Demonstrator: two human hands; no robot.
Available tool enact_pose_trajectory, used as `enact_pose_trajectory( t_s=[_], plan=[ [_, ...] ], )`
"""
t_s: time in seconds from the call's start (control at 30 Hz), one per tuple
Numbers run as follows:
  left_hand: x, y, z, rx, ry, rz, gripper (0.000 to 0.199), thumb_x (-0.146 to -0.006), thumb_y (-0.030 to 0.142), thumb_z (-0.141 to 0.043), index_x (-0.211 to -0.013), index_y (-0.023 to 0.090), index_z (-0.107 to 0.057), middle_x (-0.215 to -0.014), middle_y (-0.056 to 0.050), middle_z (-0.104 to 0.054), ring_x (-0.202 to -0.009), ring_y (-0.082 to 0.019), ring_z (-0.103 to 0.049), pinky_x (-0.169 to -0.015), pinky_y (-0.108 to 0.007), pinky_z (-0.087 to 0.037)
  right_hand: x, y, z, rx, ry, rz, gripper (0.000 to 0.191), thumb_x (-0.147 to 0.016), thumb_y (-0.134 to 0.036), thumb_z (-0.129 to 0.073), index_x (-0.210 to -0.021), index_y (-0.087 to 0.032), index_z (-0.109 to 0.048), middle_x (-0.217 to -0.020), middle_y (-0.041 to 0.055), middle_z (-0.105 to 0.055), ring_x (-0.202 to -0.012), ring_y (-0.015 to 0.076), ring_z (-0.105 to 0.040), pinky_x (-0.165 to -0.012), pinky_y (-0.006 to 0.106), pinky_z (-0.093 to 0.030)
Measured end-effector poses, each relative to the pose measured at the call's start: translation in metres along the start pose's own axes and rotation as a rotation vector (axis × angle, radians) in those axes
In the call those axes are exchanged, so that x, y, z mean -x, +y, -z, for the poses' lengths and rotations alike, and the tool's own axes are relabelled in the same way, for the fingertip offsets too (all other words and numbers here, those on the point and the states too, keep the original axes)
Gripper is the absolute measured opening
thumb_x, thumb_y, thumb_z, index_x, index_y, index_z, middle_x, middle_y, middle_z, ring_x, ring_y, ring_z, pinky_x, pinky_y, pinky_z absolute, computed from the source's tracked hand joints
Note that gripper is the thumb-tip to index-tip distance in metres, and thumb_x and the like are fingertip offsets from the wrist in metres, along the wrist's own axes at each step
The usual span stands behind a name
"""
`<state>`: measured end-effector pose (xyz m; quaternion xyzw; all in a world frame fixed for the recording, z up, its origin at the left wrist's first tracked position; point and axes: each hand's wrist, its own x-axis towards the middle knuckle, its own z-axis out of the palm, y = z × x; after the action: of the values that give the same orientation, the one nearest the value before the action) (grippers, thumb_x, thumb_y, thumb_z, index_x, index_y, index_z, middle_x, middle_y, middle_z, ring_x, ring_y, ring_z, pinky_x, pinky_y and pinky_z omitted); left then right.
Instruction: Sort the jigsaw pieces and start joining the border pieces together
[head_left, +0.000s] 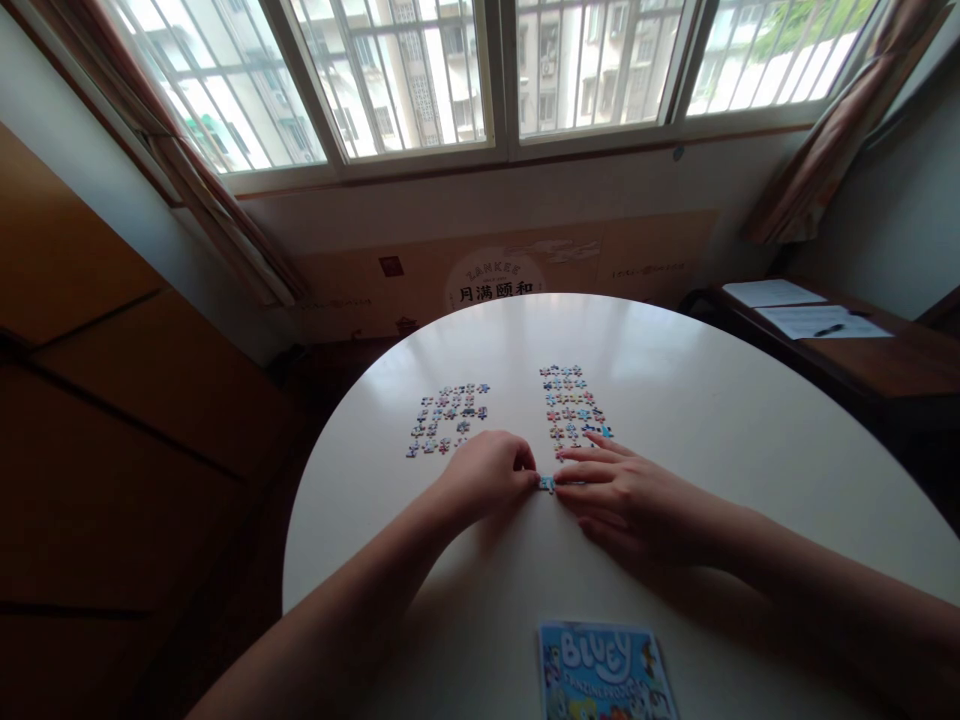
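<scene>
Between my two hands a small blue puzzle piece (547, 484) lies on the white round table (360, 520). The curled fingers of my left hand (491, 473) touch its left side. My right hand (630, 495) rests with its fingers spread, and its fingertips reach the piece's right side. Beyond my left hand is a group of loose puzzle pieces (448, 412) in rows. A second group (571, 400) stands in rows beyond my right hand, which partly covers its near end.
A blue "Bluey" picture sheet (604, 672) lies at the table's near edge. To the right, a dark wooden desk (892, 362) holds papers (817, 322) and a pen. Barred windows and curtains are behind the table, with wooden cabinets (97, 430) on the left.
</scene>
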<state>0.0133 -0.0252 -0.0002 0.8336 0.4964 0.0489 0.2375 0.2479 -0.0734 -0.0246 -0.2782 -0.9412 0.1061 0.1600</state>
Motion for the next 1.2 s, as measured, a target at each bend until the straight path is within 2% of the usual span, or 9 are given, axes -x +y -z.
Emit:
enact_pose_trajectory(
  t_s=[0.23,0.4,0.47,0.53,0.63,0.73,0.9,1.2],
  plan=[
    [-0.002,0.003,-0.003,-0.046,0.018,0.006,0.017,-0.078,0.037,-0.066,-0.081,0.023,-0.077,-0.087,-0.005,-0.075,-0.078,-0.021,-0.064,-0.065,-0.031,-0.043,0.0,0.001,-0.002,0.043,0.01,0.024,0.034,-0.094,-0.023,-0.06,-0.127,-0.026,-0.065,-0.129,0.0059,-0.069,-0.136,0.03,-0.05,-0.118,0.061,-0.03],
    [-0.002,-0.003,0.001,0.004,0.015,0.038,0.026,-0.085,0.044,-0.061,-0.084,0.023,-0.074,-0.086,-0.004,-0.075,-0.077,-0.021,-0.065,-0.064,-0.032,-0.044,0.007,0.01,0.005,0.093,0.158,0.004,0.037,-0.093,-0.017,-0.062,-0.127,-0.029,-0.065,-0.128,0.0044,-0.07,-0.137,0.0301,-0.05,-0.115,0.063,-0.032],
    [-0.001,-0.009,0.006,0.04,-0.012,0.03,0.026,-0.087,0.043,-0.059,-0.085,0.022,-0.075,-0.087,-0.004,-0.075,-0.077,-0.021,-0.065,-0.065,-0.031,-0.044,0.012,0.017,0.013,0.12,0.229,-0.022,0.029,-0.093,-0.018,-0.062,-0.119,-0.028,-0.07,-0.122,0.0046,-0.072,-0.13,0.0293,-0.056,-0.112,0.06,-0.037],
    [0.0,-0.016,0.012,0.052,-0.046,-0.03,0.02,-0.084,0.036,-0.062,-0.085,0.022,-0.076,-0.088,-0.003,-0.075,-0.078,-0.02,-0.066,-0.067,-0.03,-0.045,0.017,0.023,0.019,0.115,0.257,-0.042,0.021,-0.094,-0.02,-0.062,-0.111,-0.026,-0.073,-0.111,0.0048,-0.076,-0.114,0.0266,-0.066,-0.103,0.053,-0.047],
    [0.0,-0.023,0.019,0.049,-0.092,-0.133,0.015,-0.078,0.026,-0.065,-0.086,0.022,-0.077,-0.088,-0.002,-0.075,-0.079,-0.018,-0.066,-0.07,-0.028,-0.047,0.019,0.026,0.024,0.068,0.219,-0.07,0.017,-0.094,-0.021,-0.062,-0.105,-0.024,-0.075,-0.098,0.0047,-0.077,-0.09,0.0215,-0.07,-0.084,0.042,-0.054],
    [0.0,-0.026,0.02,0.036,-0.111,-0.169,0.015,-0.076,0.022,-0.065,-0.084,0.023,-0.078,-0.084,-0.002,-0.075,-0.077,-0.018,-0.066,-0.07,-0.028,-0.047,0.016,0.022,0.02,0.045,0.144,-0.082,0.017,-0.094,-0.021,-0.061,-0.101,-0.024,-0.076,-0.094,0.0045,-0.076,-0.082,0.0194,-0.068,-0.075,0.037,-0.053],
    [-0.003,-0.026,0.018,0.017,-0.096,-0.196,0.015,-0.076,0.02,-0.066,-0.083,0.022,-0.079,-0.084,-0.001,-0.075,-0.078,-0.018,-0.066,-0.072,-0.028,-0.047,0.011,0.015,0.012,0.017,0.062,-0.091,0.016,-0.093,-0.019,-0.061,-0.096,-0.024,-0.076,-0.088,0.0027,-0.074,-0.078,0.0177,-0.064,-0.073,0.034,-0.05],
    [-0.005,-0.029,0.013,0.031,-0.105,-0.266,0.014,-0.077,0.021,-0.067,-0.084,0.022,-0.078,-0.082,-0.001,-0.073,-0.074,-0.016,-0.064,-0.07,-0.027,-0.046,0.01,0.014,0.012,0.011,0.05,-0.092,0.017,-0.095,-0.021,-0.059,-0.096,-0.024,-0.076,-0.088,0.0036,-0.074,-0.078,0.0178,-0.063,-0.071,0.033,-0.047]
  ],
)
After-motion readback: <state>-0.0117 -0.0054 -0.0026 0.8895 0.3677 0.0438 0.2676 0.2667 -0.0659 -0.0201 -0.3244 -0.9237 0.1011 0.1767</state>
